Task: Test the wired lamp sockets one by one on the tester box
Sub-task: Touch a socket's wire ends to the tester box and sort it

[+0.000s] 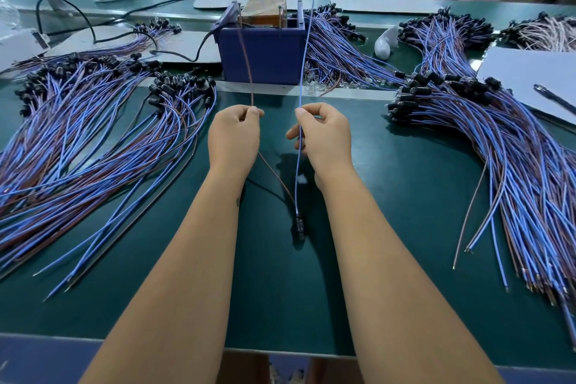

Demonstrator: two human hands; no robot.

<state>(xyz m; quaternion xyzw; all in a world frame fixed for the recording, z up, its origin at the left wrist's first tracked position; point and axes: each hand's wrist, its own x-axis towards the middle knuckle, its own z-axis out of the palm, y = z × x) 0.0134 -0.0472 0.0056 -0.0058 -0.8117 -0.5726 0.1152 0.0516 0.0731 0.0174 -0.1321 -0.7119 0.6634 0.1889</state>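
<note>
No readable text, no labels, no numbers — none.

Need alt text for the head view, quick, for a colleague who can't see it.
Left hand pinches a brown wire, right hand a blue wire, both stretched toward the tester box; their socket lies between the forearms. Wired-socket piles flank them.

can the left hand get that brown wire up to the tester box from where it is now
Probably yes. The left hand pinches the brown wire, whose free end already reaches up to the tester box straight ahead, with only bare mat between.
</note>
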